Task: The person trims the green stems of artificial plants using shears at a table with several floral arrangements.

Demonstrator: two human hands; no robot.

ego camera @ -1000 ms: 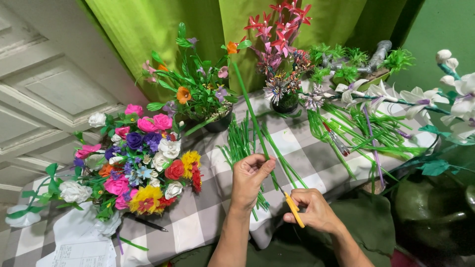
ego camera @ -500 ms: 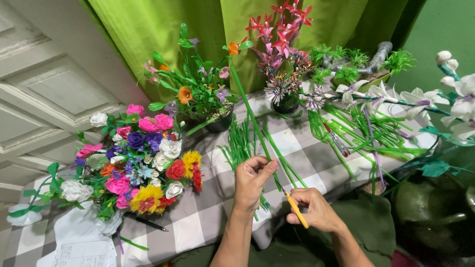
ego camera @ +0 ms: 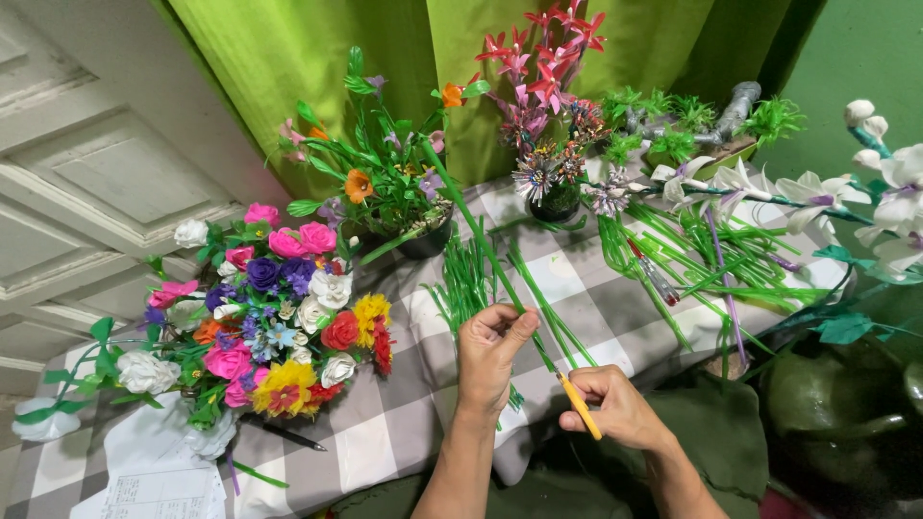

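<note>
Item: long green stem [ego camera: 481, 245], slanting up over the checked tablecloth [ego camera: 404, 423], lower part pinched in the left hand [ego camera: 490, 351], fingers closed on it. Right hand [ego camera: 615, 408] closed round a yellow-handled tool [ego camera: 580, 406] at the stem's base. Risk, as judged: tool slips toward the left fingers; the stem's swinging tip knocks the potted flowers [ego camera: 385, 187]

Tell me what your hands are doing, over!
Left hand pinching long green stem. Right hand gripping yellow-handled tool at stem's lower end. Loose green stems lying underneath.
</note>
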